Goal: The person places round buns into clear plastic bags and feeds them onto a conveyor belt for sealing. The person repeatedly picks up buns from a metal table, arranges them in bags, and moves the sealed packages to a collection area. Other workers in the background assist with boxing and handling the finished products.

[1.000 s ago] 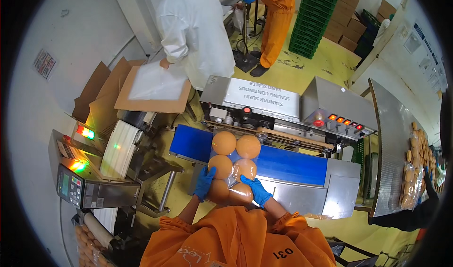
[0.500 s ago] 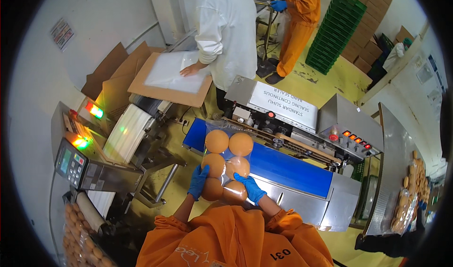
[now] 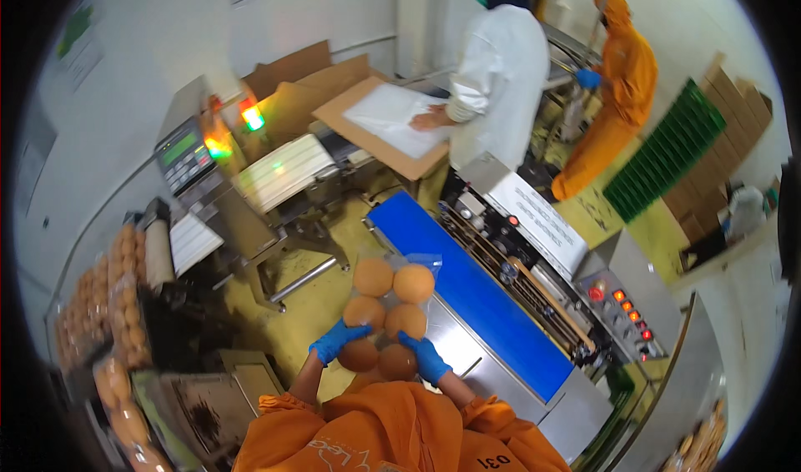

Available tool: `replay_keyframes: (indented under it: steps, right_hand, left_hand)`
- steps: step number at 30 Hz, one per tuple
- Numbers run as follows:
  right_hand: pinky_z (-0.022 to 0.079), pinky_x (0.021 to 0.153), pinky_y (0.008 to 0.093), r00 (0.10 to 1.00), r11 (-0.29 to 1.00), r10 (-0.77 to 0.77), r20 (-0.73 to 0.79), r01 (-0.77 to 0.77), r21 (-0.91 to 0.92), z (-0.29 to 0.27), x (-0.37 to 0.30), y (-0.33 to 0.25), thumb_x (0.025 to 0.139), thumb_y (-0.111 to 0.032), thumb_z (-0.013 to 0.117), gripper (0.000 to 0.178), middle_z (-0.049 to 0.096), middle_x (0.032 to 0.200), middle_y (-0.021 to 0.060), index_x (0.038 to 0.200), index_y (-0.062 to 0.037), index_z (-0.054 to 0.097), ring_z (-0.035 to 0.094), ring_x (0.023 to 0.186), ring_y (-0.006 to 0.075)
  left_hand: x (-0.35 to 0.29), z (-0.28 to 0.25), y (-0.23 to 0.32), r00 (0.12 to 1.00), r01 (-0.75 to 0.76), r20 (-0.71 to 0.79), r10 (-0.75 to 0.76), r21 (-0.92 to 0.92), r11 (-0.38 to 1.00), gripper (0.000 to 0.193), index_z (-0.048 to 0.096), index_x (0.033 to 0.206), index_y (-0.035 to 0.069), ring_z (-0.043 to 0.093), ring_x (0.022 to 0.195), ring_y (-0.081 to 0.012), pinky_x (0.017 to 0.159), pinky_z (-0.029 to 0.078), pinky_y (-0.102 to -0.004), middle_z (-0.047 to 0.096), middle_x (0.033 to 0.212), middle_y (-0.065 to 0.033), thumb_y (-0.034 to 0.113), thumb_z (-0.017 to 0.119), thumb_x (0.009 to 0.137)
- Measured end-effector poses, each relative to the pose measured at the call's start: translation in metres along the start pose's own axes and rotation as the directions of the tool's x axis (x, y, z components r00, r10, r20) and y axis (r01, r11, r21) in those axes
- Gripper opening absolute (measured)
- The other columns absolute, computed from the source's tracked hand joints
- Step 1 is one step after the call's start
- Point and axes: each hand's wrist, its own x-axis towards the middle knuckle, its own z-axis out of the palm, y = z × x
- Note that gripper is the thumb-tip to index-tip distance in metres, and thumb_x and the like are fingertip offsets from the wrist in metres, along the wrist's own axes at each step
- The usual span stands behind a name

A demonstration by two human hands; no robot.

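A clear plastic bag of buns (image 3: 405, 321) is held in front of my body. Inside, several round, golden-brown buns lie in two columns. My blue-gloved left hand (image 3: 340, 340) grips the bag's left edge near its lower end. On the opposite edge, my right hand (image 3: 426, 358), also gloved in blue, has its fingers closed on the plastic. The bag's top, a loose film flap, points away from me. Just right of it runs the blue conveyor belt (image 3: 476, 293) of a band sealer (image 3: 534, 222).
Bagged buns (image 3: 125, 322) are stacked at the left, near a metal machine with a keypad display (image 3: 185, 157) and lit signal lamps. A co-worker in white (image 3: 501, 80) leans over plastic sheets on cardboard (image 3: 392, 118). Another person in orange (image 3: 622, 80) stands near green crates (image 3: 663, 151).
My view has turned left, bringing the stacked bags at the left further into sight. The bag in my hands has moved from over the blue belt to its left side.
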Motion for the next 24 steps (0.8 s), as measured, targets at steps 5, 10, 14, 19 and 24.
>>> replay_keyframes:
  steps: [5,10,14,19,24]
  right_hand:
    - [0.044,0.079,0.0313,0.965,0.834,0.176,0.195,-0.041,-0.550,-0.010,-0.020,0.020,0.087,-0.037,0.049,0.049,0.054,0.107,0.0117,0.117,0.0007,0.046,0.053,0.095,0.0209]
    - [0.048,0.074,0.0347,0.782,0.771,-0.192,0.593,0.494,-0.402,-0.014,0.016,0.050,0.092,-0.031,0.042,0.037,0.059,0.094,0.0105,0.110,-0.0003,0.050,0.055,0.090,0.0260]
    - [0.048,0.073,0.0352,0.923,0.957,0.271,0.273,-0.228,-0.179,0.019,0.016,0.044,0.091,-0.033,0.044,0.038,0.059,0.091,0.0097,0.108,-0.0002,0.052,0.056,0.083,0.0240]
    - [0.046,0.076,0.0373,0.867,0.921,0.362,0.342,-0.275,-0.278,0.046,0.037,0.066,0.091,-0.035,0.045,0.042,0.054,0.097,0.0132,0.111,0.0019,0.048,0.053,0.084,0.0247]
    - [0.046,0.075,0.0378,0.846,0.897,0.414,0.335,-0.317,-0.307,0.091,0.056,0.100,0.088,-0.033,0.049,0.037,0.057,0.086,0.0076,0.105,-0.0008,0.055,0.053,0.076,0.0214]
  left_hand:
    - [-0.098,-0.004,0.025,0.995,0.041,-0.094,-0.028,0.138,0.990,0.053,0.050,0.116,-0.001,0.053,0.096,-0.0172,0.085,0.043,-0.0299,0.058,0.107,-0.0098,0.021,0.070,0.072]
    - [-0.238,-0.036,0.103,0.914,-0.210,-0.350,0.206,0.027,0.977,0.055,0.048,0.121,0.004,0.052,0.099,-0.0138,0.089,0.041,-0.0298,0.057,0.111,-0.0063,0.012,0.071,0.072]
    - [-0.386,-0.051,0.165,0.627,-0.164,-0.725,0.286,0.236,0.958,0.050,0.048,0.118,0.003,0.051,0.097,-0.0129,0.087,0.042,-0.0299,0.056,0.110,-0.0039,0.011,0.068,0.073]
    - [-0.529,-0.112,0.194,0.264,-0.165,-0.887,0.379,0.345,0.924,0.051,0.050,0.117,0.000,0.057,0.086,-0.0115,0.076,0.048,-0.0265,0.061,0.100,-0.0059,0.012,0.069,0.071]
    - [-0.650,-0.178,0.205,0.073,0.171,-0.929,0.362,0.369,0.914,0.048,0.051,0.114,0.000,0.053,0.088,-0.0115,0.080,0.044,-0.0263,0.058,0.100,-0.0027,0.005,0.066,0.068]
